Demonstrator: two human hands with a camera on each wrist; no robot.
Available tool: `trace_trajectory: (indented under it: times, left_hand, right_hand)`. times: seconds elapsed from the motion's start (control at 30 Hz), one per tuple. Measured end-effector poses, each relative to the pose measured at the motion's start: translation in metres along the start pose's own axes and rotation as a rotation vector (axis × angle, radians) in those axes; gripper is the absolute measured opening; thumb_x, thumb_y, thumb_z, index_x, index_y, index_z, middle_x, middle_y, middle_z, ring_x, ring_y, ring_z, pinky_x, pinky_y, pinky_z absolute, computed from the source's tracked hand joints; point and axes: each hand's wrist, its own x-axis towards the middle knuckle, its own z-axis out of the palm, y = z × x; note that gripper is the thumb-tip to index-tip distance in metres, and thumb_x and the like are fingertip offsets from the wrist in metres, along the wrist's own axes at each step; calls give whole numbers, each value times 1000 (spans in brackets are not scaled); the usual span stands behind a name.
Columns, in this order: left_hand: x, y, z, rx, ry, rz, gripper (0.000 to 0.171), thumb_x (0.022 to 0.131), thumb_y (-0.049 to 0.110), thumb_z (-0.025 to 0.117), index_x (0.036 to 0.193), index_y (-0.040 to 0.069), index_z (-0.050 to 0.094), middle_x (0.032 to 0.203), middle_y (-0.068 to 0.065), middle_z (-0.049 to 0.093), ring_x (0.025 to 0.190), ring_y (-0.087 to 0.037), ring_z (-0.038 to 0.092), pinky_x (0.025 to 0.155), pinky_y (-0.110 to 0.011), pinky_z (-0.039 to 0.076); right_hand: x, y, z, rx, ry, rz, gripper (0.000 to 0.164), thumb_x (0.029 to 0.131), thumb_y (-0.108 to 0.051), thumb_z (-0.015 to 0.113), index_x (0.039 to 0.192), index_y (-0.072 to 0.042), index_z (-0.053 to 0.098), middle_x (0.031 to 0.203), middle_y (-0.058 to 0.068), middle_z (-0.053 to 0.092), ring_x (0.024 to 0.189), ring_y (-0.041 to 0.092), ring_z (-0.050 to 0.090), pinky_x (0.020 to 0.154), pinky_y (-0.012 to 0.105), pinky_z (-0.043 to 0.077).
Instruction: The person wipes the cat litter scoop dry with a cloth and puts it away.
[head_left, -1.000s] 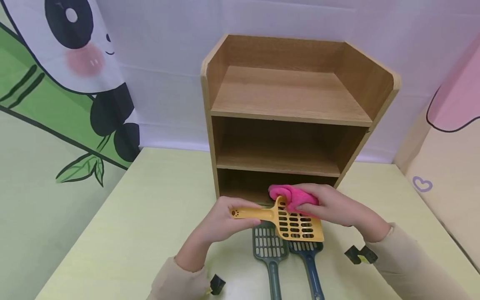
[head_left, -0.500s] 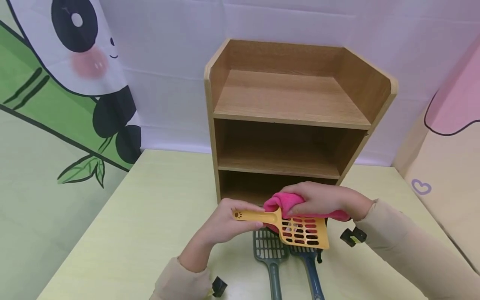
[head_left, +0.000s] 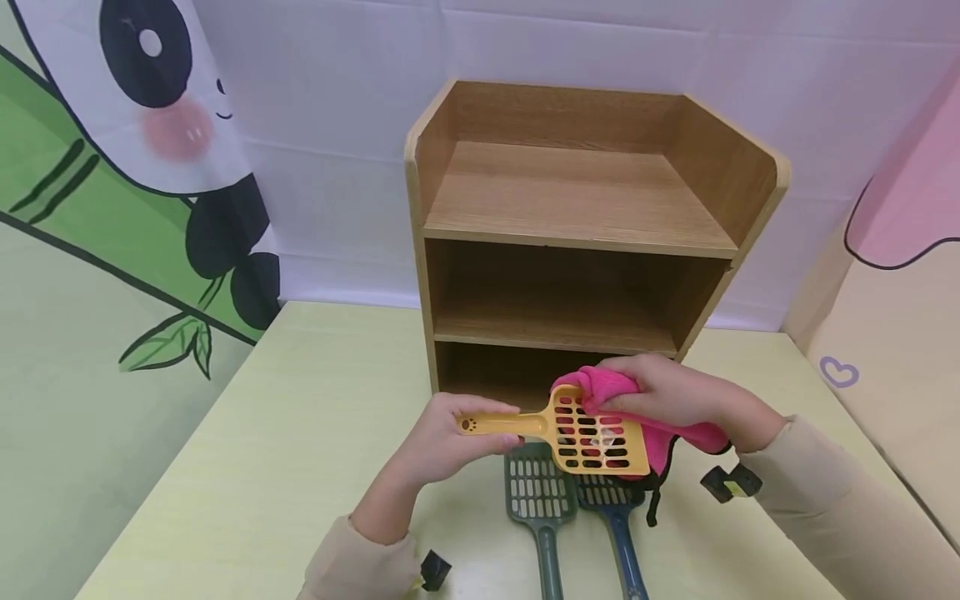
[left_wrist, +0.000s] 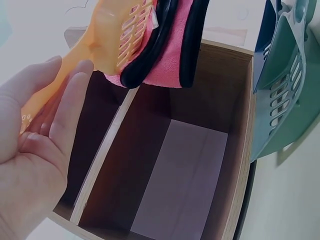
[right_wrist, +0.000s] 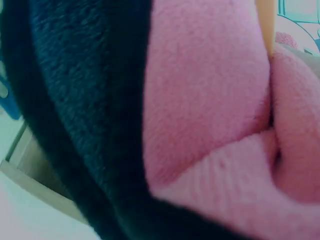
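My left hand pinches the handle of a yellow slotted litter scoop between thumb and fingers, holding it level above the table. In the left wrist view the thumb and fingers lie along the scoop's handle. My right hand grips a pink cloth with dark edging against the scoop's upper edge, and pink shows through the slots from behind. The cloth fills most of the right wrist view. Below the scoop, a green litter scoop and a blue litter scoop lie side by side.
A wooden shelf unit with an open top and two compartments stands just behind the hands. The pale table extends to both sides. A curtain with a panda print hangs at the back.
The right hand with the cloth moved left along the scoop, then back to the right, and more of the cloth now hangs down behind it. The left hand keeps hold of the scoop.
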Motion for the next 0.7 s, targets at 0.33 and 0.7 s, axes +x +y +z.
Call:
trace_trajectory:
  times: [0.33,0.7]
  left_hand:
    - [2,-3,1,-47,-36,-39,34,80,14,76,110,2,69,99,-17,68,68,-16,58,58,-20,51]
    - [3,-5,6,-43,-34,-29,34,76,15,79,107,4,72,97,-14,72,73,-13,63,64,-26,56]
  right_hand:
    - [7,-6,7,-3,-26,-44,32,86,-35,68,114,-22,60,95,-4,64,81,16,63,68,27,56]
    - [18,-23,22,10,-63,-95,30,87,-32,68,116,-33,60,101,-9,64,91,18,58,72,30,54]
